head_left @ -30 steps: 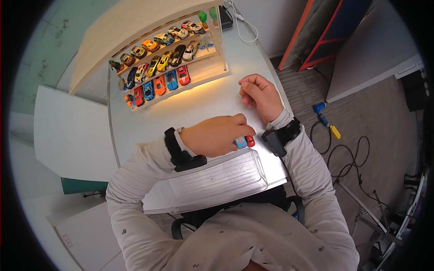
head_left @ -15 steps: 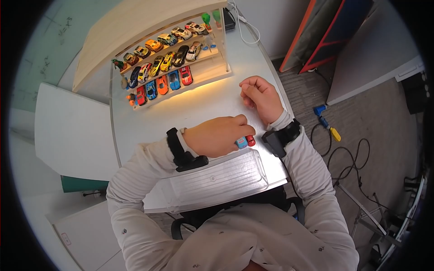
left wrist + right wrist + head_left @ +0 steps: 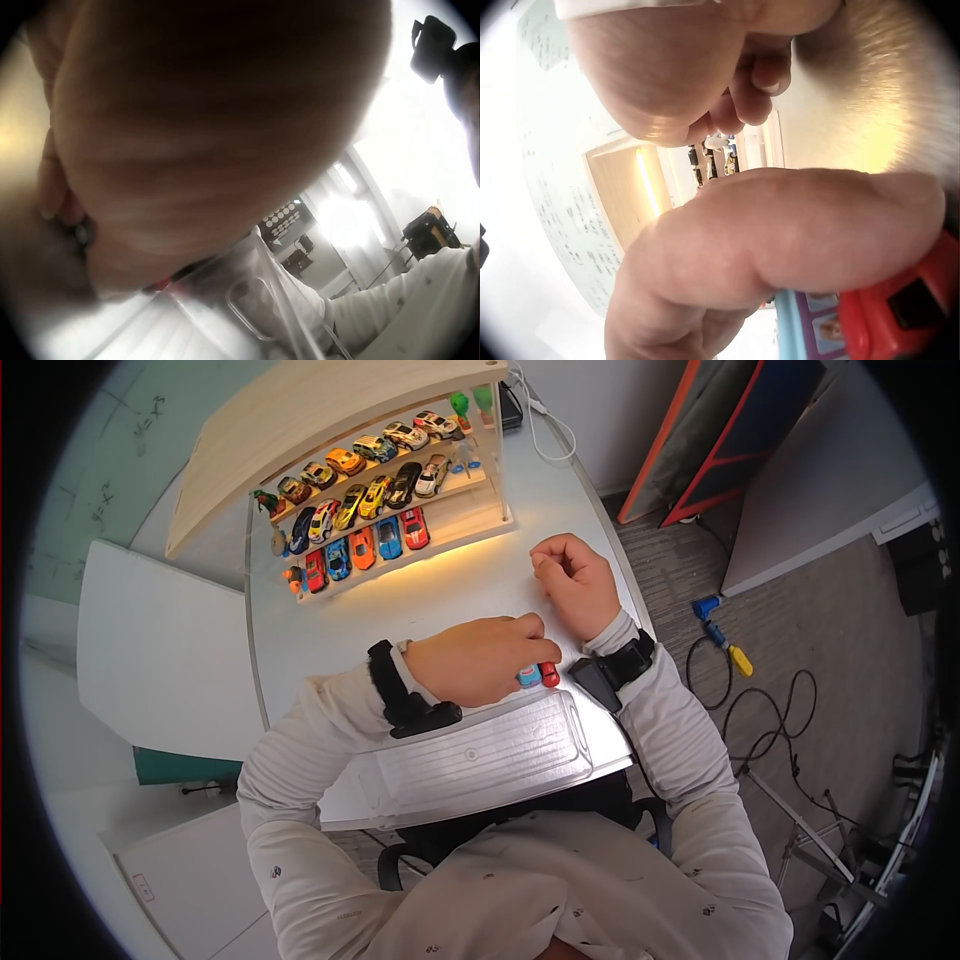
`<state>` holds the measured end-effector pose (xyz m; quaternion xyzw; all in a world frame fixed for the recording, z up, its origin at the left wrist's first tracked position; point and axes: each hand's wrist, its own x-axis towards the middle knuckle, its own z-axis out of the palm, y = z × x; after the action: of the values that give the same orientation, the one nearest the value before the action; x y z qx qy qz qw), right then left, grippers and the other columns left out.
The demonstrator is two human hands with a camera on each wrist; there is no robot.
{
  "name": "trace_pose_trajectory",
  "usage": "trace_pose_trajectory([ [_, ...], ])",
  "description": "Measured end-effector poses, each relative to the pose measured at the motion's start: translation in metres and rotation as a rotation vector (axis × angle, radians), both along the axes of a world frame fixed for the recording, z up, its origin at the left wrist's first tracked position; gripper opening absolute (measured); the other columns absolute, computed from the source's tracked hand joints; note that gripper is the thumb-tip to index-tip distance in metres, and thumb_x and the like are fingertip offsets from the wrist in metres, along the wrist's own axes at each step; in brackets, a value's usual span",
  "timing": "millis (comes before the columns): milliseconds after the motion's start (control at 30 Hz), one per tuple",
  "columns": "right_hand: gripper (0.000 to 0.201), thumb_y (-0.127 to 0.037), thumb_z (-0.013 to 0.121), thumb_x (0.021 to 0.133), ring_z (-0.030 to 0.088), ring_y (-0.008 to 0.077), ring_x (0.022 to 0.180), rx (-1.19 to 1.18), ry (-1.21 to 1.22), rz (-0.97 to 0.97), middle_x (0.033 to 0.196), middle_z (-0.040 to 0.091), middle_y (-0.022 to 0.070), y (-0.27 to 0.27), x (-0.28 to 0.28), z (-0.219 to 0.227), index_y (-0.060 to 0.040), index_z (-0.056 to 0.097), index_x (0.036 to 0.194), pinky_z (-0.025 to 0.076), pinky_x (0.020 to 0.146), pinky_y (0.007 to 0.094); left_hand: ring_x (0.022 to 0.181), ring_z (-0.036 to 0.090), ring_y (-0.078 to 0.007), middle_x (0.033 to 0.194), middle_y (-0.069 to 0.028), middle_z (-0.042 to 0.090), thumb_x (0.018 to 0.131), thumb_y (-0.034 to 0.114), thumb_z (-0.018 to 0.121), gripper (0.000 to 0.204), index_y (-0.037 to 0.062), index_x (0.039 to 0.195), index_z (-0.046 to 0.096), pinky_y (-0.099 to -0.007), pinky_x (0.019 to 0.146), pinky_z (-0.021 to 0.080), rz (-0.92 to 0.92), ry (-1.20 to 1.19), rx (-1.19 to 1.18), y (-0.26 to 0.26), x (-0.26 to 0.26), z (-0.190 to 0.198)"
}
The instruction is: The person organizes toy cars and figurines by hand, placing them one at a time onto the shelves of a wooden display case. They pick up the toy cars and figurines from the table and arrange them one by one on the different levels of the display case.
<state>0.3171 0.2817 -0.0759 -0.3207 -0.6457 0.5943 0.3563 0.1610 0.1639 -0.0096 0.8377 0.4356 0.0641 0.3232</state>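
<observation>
Low over the table, my left hand (image 3: pixel 475 660) holds a small red toy car (image 3: pixel 549 674) at its fingertips. Right beside it, a light-blue toy (image 3: pixel 529 676) with printed pictures pokes out from under the same hand. The right wrist view shows a finger (image 3: pixel 795 232) of the left hand lying across the top of the red car. My right hand (image 3: pixel 580 585) stays just beyond, fingers loosely curled, nothing in it. In the left wrist view, the palm (image 3: pixel 217 142) hides most of what the fingers grip.
A lit wooden display case (image 3: pixel 410 559) with several toy cars on three shelves stands at the back of the table (image 3: pixel 400 620). A clear plastic tray or lid (image 3: pixel 480 755) lies at the front edge. Cables (image 3: pixel 775 730) run over the floor to the right.
The right wrist has shifted slightly left, and the left hand's fingertips with the red car a little left too. The display case sits slightly further right in view.
</observation>
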Motion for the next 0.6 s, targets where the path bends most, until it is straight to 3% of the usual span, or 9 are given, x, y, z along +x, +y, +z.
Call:
trace_pose_trajectory([
  [367, 0.011, -0.01, 0.067, 0.096, 0.061, 0.0055, 0.079, -0.024, -0.015, 0.028, 0.086, 0.069, 0.0002, -0.001, -0.001, 0.0, -0.0007, 0.069, 0.101, 0.051, 0.071, 0.0222, 0.105, 0.063, -0.0339, 0.118, -0.0127, 0.057, 0.081, 0.009, 0.077, 0.064, 0.0112, 0.14, 0.052, -0.041, 0.09, 0.052, 0.021, 0.005, 0.034, -0.006, -0.006, 0.005],
  [600, 0.011, -0.01, 0.067, 0.096, 0.06, 0.0052, 0.078, -0.014, -0.03, 0.043, 0.086, 0.069, 0.0003, 0.001, -0.001, -0.003, -0.0007, 0.069, 0.102, 0.05, 0.071, 0.0219, 0.111, 0.061, -0.0328, 0.122, -0.0125, 0.058, 0.084, 0.012, 0.075, 0.06, 0.0079, 0.139, 0.053, -0.0399, 0.096, 0.05, 0.093, 0.054, 0.08, -0.016, -0.032, 0.015],
])
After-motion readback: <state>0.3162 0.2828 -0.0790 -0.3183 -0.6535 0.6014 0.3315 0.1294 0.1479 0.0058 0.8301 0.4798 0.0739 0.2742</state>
